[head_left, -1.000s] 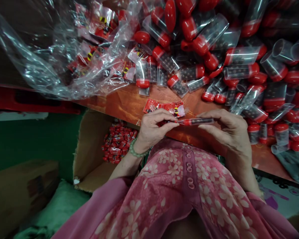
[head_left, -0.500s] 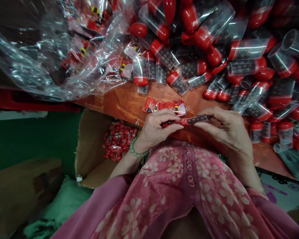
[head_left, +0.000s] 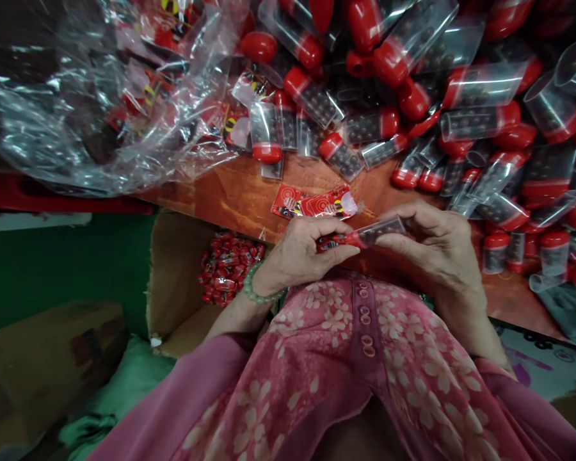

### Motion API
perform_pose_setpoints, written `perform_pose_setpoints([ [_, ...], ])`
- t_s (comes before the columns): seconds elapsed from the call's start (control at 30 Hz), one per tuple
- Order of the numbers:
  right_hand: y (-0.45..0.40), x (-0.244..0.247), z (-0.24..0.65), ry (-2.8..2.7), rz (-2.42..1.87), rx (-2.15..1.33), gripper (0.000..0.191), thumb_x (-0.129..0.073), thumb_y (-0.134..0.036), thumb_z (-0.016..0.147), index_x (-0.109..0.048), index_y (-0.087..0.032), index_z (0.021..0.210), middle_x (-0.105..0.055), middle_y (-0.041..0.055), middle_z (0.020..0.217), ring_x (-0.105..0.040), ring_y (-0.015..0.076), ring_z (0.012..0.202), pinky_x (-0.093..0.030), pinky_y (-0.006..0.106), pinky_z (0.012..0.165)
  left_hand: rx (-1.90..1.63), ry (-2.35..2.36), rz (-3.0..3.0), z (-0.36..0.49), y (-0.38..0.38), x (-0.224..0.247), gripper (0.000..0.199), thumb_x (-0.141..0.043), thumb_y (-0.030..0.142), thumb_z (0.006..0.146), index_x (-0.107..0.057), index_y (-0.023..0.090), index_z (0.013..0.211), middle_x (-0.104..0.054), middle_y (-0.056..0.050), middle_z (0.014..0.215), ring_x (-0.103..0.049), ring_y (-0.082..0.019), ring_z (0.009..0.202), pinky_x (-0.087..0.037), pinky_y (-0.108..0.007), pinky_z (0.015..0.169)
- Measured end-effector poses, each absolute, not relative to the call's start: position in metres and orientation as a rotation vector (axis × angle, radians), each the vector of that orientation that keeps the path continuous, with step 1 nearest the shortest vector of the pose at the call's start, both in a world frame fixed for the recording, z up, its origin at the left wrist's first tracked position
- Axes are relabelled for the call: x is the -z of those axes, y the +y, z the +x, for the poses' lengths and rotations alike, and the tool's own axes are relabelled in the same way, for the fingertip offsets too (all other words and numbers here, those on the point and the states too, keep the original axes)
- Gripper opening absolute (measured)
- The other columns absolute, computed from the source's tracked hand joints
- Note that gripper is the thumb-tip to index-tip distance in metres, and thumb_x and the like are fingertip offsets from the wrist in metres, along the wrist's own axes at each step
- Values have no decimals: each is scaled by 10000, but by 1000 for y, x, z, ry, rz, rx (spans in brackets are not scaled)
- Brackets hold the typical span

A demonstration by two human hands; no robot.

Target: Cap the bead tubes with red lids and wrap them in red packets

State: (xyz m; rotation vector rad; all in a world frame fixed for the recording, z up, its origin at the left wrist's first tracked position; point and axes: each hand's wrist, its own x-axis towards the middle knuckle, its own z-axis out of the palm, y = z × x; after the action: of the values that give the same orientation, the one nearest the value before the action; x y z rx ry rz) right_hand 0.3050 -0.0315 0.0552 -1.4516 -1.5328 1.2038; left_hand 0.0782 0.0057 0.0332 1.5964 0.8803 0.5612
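My left hand [head_left: 312,253], with a green bead bracelet at the wrist, is closed on the red printed end of a slim clear tube [head_left: 380,232] filled with dark little balls. Thumb and fingers of my right hand [head_left: 425,246] pinch the tube's other, clear end. The tube lies nearly level between both hands, tilted up to the right. Whether the red end is a cap or a wrapper I cannot tell, as my left fingers cover part of it. Just beyond my left hand, red printed packets [head_left: 324,203] overlap on the wooden table [head_left: 211,198].
A big heap of red-capped clear tubes [head_left: 484,86] covers the table's back and right. At back left lies a crinkled clear plastic bag [head_left: 173,134] with red printed packets. Below the table's left edge, a cardboard box [head_left: 173,288] holds many small red wrapped pieces [head_left: 228,269].
The tube has tipped a little, its right end now higher and more of its side showing. Both hands keep their hold, and the view has shifted slightly.
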Motion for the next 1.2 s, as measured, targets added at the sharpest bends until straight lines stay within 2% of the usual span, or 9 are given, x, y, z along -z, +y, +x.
perform_pose_setpoints([
  [0.1,-34,-54,304,-1493,-1513,-1174,122,-814,-336,871,-755,-275,960,-759,-24,838,-705,163,711,-579,316,698,-487,913,1616,78,9,-36,203,-699,318,913,-796,144,950,-797,-30,819,-695,-128,689,-515,-227,671],
  [0.27,-35,-43,306,-1388,-1510,-1316,177,-798,-381,877,-741,-245,974,-761,-21,818,-689,152,681,-576,295,660,-384,879,1538,80,12,-36,262,-668,368,937,-791,156,1030,-780,-15,837,-664,-119,697,-494,-219,665],
  [0.47,-36,-40,307,-1448,-1462,-1309,180,-776,-394,895,-752,-248,997,-779,-9,871,-716,163,739,-598,316,736,-357,900,1599,81,10,-35,240,-699,390,915,-777,164,902,-691,25,681,-555,-89,582,-413,-214,578],
  [0.63,-35,-47,306,-1620,-1437,-1184,116,-792,-329,882,-759,-261,969,-781,-9,874,-705,155,723,-568,283,702,-385,895,1713,83,10,-35,219,-691,347,916,-783,152,952,-744,-8,742,-628,-118,624,-448,-235,617],
  [0.83,-39,-39,311,-1461,-1479,-1301,182,-761,-397,908,-752,-240,999,-761,-14,819,-660,140,652,-523,263,623,-372,860,1731,86,10,-41,248,-690,392,936,-773,160,968,-755,-8,754,-638,-115,626,-471,-229,635],
  [0.93,-41,-40,308,-1525,-1440,-1198,133,-770,-324,907,-749,-242,1009,-777,-13,869,-689,141,697,-543,265,667,-432,898,1790,83,12,-43,249,-730,386,908,-773,152,982,-776,-34,816,-678,-139,693,-493,-246,682],
  [1.03,-40,-42,307,-1642,-1344,-1101,91,-767,-285,912,-750,-245,991,-790,-8,906,-725,145,755,-568,260,715,-440,898,1741,84,12,-40,219,-713,359,917,-781,151,927,-762,-23,766,-659,-125,651,-475,-236,650],
  [1.1,-39,-41,309,-1631,-1350,-1105,98,-769,-305,913,-750,-236,980,-792,0,909,-734,148,766,-577,260,724,-461,909,1663,89,10,-37,219,-713,356,914,-790,152,932,-762,-19,757,-651,-116,637,-466,-226,634],
  [1.2,-39,-35,310,-1382,-1416,-1298,205,-781,-412,900,-730,-225,965,-781,-3,846,-721,140,691,-587,255,663,-512,929,1574,98,8,-38,275,-748,414,889,-796,144,911,-767,-34,764,-645,-116,637,-466,-225,624],
])
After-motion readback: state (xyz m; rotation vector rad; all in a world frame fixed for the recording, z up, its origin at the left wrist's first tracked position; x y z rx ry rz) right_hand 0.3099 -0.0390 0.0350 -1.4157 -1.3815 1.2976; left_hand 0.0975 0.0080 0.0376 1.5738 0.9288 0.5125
